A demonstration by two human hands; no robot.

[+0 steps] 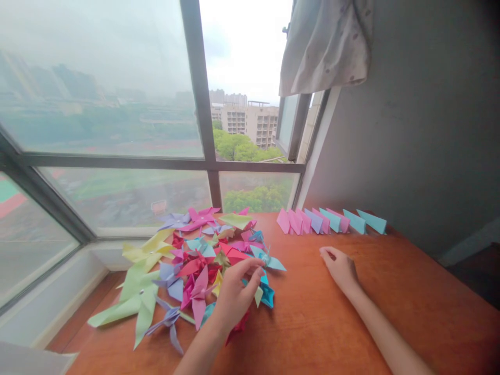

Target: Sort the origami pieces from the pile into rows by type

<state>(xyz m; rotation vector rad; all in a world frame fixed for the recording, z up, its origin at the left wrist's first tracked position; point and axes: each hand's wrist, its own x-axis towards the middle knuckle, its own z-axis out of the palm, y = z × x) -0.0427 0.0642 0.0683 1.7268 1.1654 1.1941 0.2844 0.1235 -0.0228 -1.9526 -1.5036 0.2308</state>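
A heap of folded paper pinwheels (195, 260) in pink, green, purple, teal and red lies on the left of the wooden table (332, 323). My left hand (234, 294) rests on the heap's right edge, its fingers pinched on a teal pinwheel (267, 259). My right hand (339, 268) lies on the bare table to the right, fingers loosely curled and holding nothing. It points toward a row of folded pink, purple and teal paper pieces (330, 221) at the table's far edge.
A large window (117, 130) stands behind the table, with a curtain (326, 44) bunched at the top right. A grey wall (429, 130) borders the table on the right. A white sill (50, 302) runs low on the left.
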